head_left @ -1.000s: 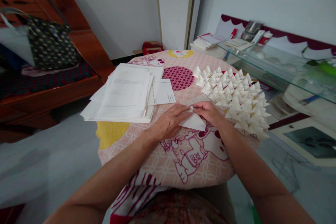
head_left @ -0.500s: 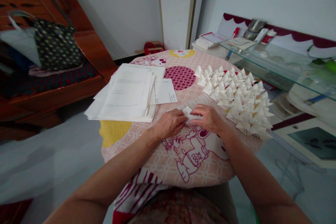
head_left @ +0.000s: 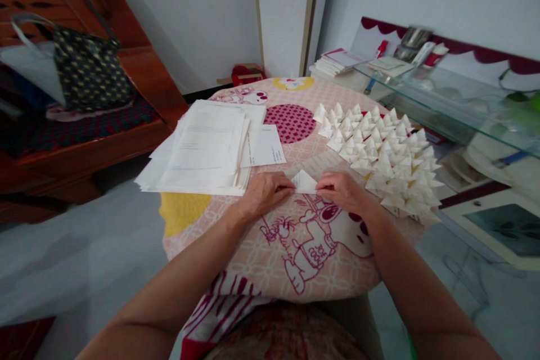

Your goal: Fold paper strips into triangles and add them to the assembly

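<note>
A small folded piece of paper (head_left: 304, 182) with a triangular top lies between my two hands, over the table's pink cloth. My left hand (head_left: 270, 190) pinches its left end, and my right hand (head_left: 340, 189) pinches the right end. The fingers of both hands are closed and cover the paper's corners. Just beyond it lies a printed strip of paper (head_left: 329, 162). To the right stand rows of folded white paper pieces (head_left: 379, 152) with pointed tips. A stack of paper sheets (head_left: 202, 146) rests left of my left hand.
The round table (head_left: 270, 270) wears a patterned cloth. Close on its right is a glass shelf (head_left: 455, 107) holding cups and small items. A wooden bench (head_left: 143, 79) with a dotted bag (head_left: 88, 70) stands at the left. Booklets (head_left: 337, 62) are piled behind.
My hands have moved apart to the two ends of the folded paper. Its triangular top now shows between them, where fingers covered more of it before.
</note>
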The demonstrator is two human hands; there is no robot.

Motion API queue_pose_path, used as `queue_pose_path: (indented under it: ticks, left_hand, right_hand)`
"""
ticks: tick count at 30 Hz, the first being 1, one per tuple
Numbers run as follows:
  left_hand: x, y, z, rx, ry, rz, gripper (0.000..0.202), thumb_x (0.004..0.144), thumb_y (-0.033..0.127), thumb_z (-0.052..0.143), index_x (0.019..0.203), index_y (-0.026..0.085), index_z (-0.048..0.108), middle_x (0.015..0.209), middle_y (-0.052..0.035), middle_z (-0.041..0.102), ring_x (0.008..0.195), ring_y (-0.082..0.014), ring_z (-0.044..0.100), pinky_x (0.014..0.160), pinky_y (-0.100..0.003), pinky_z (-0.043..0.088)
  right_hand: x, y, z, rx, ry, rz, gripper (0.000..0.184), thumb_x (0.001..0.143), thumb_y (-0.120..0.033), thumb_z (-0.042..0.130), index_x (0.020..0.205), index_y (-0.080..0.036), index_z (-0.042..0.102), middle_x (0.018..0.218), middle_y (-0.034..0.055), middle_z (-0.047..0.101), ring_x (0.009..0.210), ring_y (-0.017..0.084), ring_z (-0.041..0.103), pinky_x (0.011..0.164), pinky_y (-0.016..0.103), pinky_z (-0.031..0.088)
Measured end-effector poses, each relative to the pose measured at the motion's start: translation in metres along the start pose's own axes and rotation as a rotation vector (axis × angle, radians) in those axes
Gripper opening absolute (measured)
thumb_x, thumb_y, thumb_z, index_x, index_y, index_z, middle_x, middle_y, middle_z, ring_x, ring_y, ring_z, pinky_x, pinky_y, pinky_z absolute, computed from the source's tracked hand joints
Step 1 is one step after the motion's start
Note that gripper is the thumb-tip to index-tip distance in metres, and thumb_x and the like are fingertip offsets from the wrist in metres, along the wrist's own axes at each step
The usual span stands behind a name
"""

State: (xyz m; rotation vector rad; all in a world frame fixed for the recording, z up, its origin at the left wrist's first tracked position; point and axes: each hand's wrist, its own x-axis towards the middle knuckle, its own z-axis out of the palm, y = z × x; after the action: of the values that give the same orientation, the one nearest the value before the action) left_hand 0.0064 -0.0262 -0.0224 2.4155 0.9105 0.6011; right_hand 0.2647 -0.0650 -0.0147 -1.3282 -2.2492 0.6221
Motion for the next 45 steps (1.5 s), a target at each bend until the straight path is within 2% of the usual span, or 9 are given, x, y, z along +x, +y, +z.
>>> queue_pose_path:
  ticks: [5, 16, 26, 38, 45]
  left_hand:
    - [0.002, -0.002, -0.001, -0.051, 0.016, -0.074, 0.016, 0.088, 0.018, 0.063, 0.091, 0.019, 0.078, 0.086, -0.0027, 0.077, 0.078, -0.0153, 0.068, 0.072, -0.025, 0.050]
    - [0.009, 0.000, 0.001, 0.057, 0.030, -0.189, 0.016, 0.088, 0.024, 0.060, 0.083, 0.017, 0.074, 0.073, -0.0023, 0.071, 0.066, -0.0148, 0.060, 0.065, -0.026, 0.044]
    - [0.011, -0.005, 0.008, 0.138, 0.023, -0.239, 0.013, 0.090, 0.025, 0.064, 0.084, 0.016, 0.071, 0.077, -0.0038, 0.070, 0.069, -0.0157, 0.059, 0.069, -0.029, 0.044]
    - [0.011, -0.007, 0.006, 0.168, -0.009, -0.205, 0.009, 0.090, 0.023, 0.065, 0.085, 0.017, 0.067, 0.081, -0.0034, 0.070, 0.075, -0.0166, 0.061, 0.070, -0.028, 0.044]
    - [0.010, -0.008, 0.006, 0.160, 0.012, -0.158, 0.009, 0.090, 0.022, 0.064, 0.083, 0.017, 0.064, 0.078, -0.0018, 0.068, 0.072, -0.0149, 0.060, 0.068, -0.026, 0.042]
  right_hand:
    - [0.002, 0.001, 0.001, 0.005, 0.041, 0.064, 0.015, 0.082, -0.019, 0.066, 0.070, -0.015, 0.073, 0.069, 0.0021, 0.065, 0.064, 0.014, 0.055, 0.061, 0.026, 0.036]
    - [0.007, -0.007, 0.003, -0.068, 0.114, 0.231, 0.013, 0.080, -0.019, 0.067, 0.070, -0.016, 0.075, 0.066, 0.0019, 0.070, 0.062, 0.015, 0.057, 0.061, 0.026, 0.037]
    - [0.010, -0.006, 0.004, -0.081, 0.120, 0.300, 0.011, 0.077, -0.019, 0.070, 0.069, -0.016, 0.076, 0.064, 0.0020, 0.069, 0.060, 0.015, 0.056, 0.061, 0.026, 0.037]
    - [0.011, -0.004, 0.007, -0.056, 0.136, 0.320, 0.010, 0.076, -0.019, 0.071, 0.067, -0.016, 0.075, 0.062, 0.0013, 0.068, 0.059, 0.014, 0.056, 0.059, 0.026, 0.037]
    - [0.012, -0.002, 0.008, -0.026, 0.144, 0.346, 0.009, 0.075, -0.019, 0.071, 0.067, -0.017, 0.074, 0.063, 0.0011, 0.069, 0.059, 0.014, 0.057, 0.059, 0.026, 0.039]
